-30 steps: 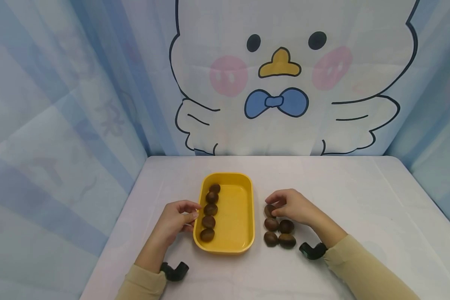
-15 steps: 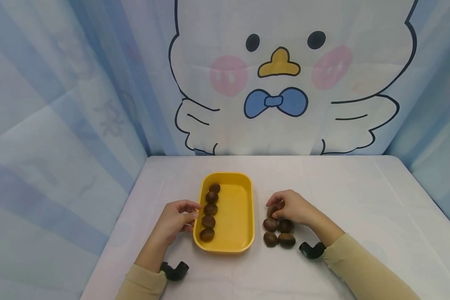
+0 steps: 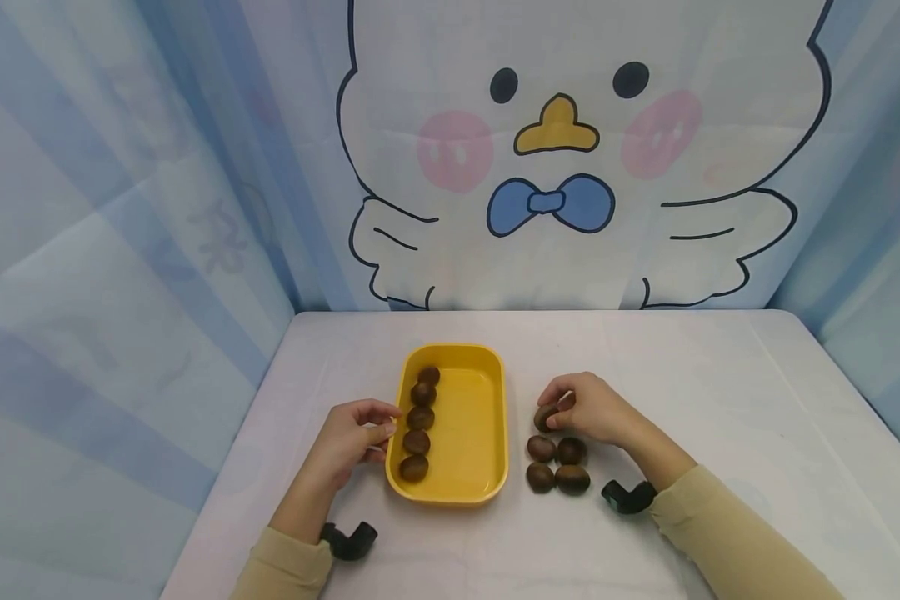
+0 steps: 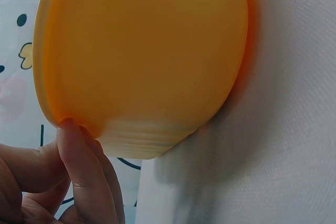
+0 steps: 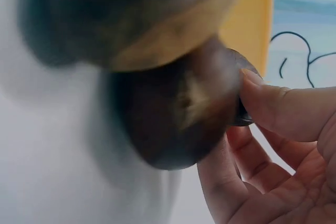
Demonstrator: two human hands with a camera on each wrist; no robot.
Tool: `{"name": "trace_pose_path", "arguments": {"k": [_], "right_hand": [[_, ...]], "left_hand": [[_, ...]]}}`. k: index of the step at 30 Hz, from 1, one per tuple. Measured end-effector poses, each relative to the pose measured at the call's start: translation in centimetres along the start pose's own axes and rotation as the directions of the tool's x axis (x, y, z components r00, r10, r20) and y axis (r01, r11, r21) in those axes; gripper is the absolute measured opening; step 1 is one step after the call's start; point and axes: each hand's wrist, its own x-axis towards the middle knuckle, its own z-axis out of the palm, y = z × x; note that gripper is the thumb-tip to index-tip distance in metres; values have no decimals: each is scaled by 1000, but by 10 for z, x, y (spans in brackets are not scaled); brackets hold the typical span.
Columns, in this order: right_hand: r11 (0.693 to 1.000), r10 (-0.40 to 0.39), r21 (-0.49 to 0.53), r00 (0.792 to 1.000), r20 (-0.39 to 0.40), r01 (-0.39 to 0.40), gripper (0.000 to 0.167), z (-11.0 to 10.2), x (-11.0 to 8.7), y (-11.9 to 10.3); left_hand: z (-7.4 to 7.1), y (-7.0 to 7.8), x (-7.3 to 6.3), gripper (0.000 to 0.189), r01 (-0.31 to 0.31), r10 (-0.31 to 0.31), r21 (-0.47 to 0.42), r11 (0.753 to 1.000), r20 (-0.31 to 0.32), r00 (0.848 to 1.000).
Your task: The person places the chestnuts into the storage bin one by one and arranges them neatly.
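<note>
While the right hand (image 3: 585,408) pinches a chestnut (image 3: 544,418) near four others (image 3: 572,451), the left hand (image 3: 351,437), relaxed and well apart, touches the yellow tray (image 3: 468,433) holding five more (image 3: 421,417).

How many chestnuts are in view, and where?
10. Five chestnuts line the left inside of the yellow tray, four sit on the table in two pairs, and the right hand pinches one. Others could be hidden beneath that hand.

My head view is evenly lit. My left wrist view shows soft shadow (image 4: 239,129) at four o'clock of the tray (image 4: 147,51); my right blurs the nearest chestnut (image 5: 136,19).
</note>
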Motion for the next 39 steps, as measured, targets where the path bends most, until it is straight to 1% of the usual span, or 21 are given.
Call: {"name": "trace_pose_path", "arguments": {"k": [8, 12, 14, 19, 25, 29, 34, 39], "right_hand": [[997, -20, 74, 1000, 7, 19, 20, -5, 0, -17], [995, -45, 88, 999, 0, 45, 19, -5, 3, -26], [993, -70, 91, 998, -1, 69, 20, -5, 5, -31], [989, -98, 108, 995, -2, 98, 21, -1, 12, -45], [989, -88, 115, 996, -6, 88, 20, 4, 21, -61], [988, -99, 121, 995, -14, 100, 21, 6, 29, -71], [980, -135, 147, 991, -22, 137, 22, 11, 39, -83], [975, -134, 176, 991, -24, 136, 22, 18, 47, -94]], "left_hand": [[1, 1, 0, 23, 13, -13, 4, 1000, -2, 1000], [1, 1, 0, 23, 15, -15, 9, 1000, 0, 1000], [1, 1, 0, 23, 16, -16, 10, 1000, 1, 1000], [0, 1, 0, 23, 21, -20, 12, 1000, -7, 1000], [0, 0, 0, 22, 22, -22, 14, 1000, -10, 1000], [0, 0, 0, 22, 23, -23, 12, 1000, -6, 1000], [0, 0, 0, 22, 24, -24, 9, 1000, -4, 1000], [0, 1, -1, 22, 26, -26, 13, 1000, -6, 1000]]}}
